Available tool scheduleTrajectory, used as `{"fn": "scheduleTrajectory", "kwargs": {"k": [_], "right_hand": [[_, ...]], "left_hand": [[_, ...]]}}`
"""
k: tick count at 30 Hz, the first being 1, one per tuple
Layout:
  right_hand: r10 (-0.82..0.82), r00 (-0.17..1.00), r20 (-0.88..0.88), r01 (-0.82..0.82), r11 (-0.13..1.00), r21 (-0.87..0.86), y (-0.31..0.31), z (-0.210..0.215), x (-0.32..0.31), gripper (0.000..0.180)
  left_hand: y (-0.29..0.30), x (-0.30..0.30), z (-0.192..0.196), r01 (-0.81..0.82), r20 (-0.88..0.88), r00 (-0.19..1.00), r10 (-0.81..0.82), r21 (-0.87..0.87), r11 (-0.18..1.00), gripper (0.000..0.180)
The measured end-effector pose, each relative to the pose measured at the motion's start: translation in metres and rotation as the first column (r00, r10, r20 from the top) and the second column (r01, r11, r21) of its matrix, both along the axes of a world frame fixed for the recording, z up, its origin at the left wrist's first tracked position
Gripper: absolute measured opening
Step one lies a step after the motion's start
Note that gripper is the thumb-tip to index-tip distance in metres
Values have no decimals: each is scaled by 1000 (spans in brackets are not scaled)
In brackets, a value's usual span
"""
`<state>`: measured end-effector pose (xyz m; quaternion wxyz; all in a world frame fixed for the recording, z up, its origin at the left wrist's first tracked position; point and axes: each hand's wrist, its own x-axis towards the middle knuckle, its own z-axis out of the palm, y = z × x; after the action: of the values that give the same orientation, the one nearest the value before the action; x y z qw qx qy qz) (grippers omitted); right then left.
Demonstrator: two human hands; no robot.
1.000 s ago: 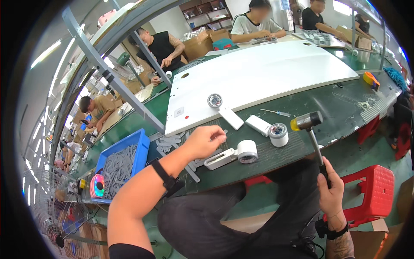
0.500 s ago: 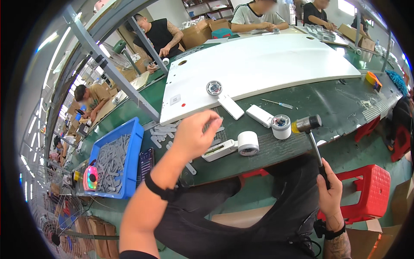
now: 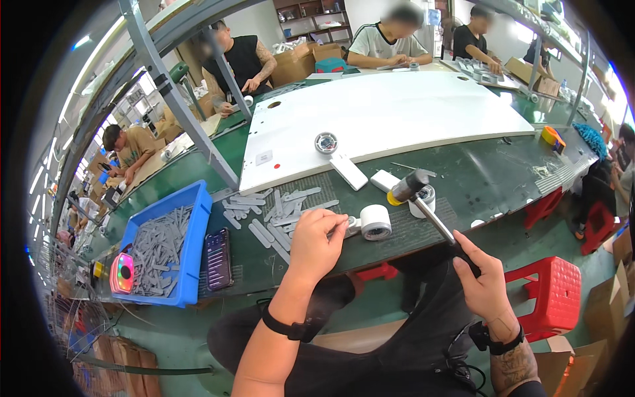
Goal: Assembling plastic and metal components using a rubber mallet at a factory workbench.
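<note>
My left hand (image 3: 317,239) rests on the green bench, fingers pinched on a small white part (image 3: 352,225) beside a white tape roll (image 3: 375,221). My right hand (image 3: 485,274) grips the black handle of a mallet (image 3: 410,186), whose head is raised above a second white roll (image 3: 423,200). Several loose grey strips (image 3: 278,213) lie just left of my left hand. A large white panel (image 3: 390,119) lies flat behind them, with a small round part (image 3: 325,142) on it.
A blue bin (image 3: 192,245) of grey strips and a phone (image 3: 217,259) sit at the left. White blocks (image 3: 349,172) lie at the panel's edge. A red stool (image 3: 554,291) stands at the right. Other people work at benches behind and left.
My right hand has lifted the mallet, its head now raised over the bench. My left hand has moved nearer the tape roll and pinched the white part.
</note>
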<state>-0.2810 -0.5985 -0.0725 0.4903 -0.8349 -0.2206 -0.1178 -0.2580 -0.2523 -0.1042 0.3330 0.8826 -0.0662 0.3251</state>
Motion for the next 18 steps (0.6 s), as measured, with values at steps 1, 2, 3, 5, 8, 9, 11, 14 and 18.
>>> {"fn": "scheduleTrajectory", "kwargs": {"k": [1, 2, 3, 5, 8, 9, 11, 14, 18], "right_hand": [[15, 1000, 16, -15, 1000, -1, 3, 1, 2, 48], [21, 1000, -3, -22, 1000, -12, 6, 5, 4, 49], [19, 1000, -2, -19, 1000, -18, 10, 13, 7, 49], [74, 996, -44, -77, 994, -79, 22, 32, 13, 50], [98, 995, -31, -102, 983, -153, 40, 52, 23, 49], [102, 991, -91, -118, 975, -187, 46, 56, 23, 49], [107, 994, -9, -106, 967, -231, 48, 40, 33, 47], [166, 985, -48, -168, 856, -489, 44, 42, 48, 45], [146, 989, 13, -134, 936, -326, 49, 50, 47, 47]], "left_hand": [[2, 0, 0, 36, -4, 999, -36, 6, 999, 11], [4, 0, 0, 71, -9, 997, -71, 12, 997, 11], [6, 1, -2, 74, -8, 997, -74, 6, 997, 11], [14, 1, -7, 131, -158, 970, -186, -305, 943, 12], [21, 4, -16, 94, -213, 957, -199, -421, 902, 16], [22, 4, -18, 110, -185, 958, -220, -472, 875, 18], [18, 6, -16, 94, -199, 958, -208, -465, 880, 20], [21, 5, -18, 80, -225, 955, -195, -436, 896, 19], [19, 5, -14, 106, -208, 952, -223, -457, 883, 21]]}}
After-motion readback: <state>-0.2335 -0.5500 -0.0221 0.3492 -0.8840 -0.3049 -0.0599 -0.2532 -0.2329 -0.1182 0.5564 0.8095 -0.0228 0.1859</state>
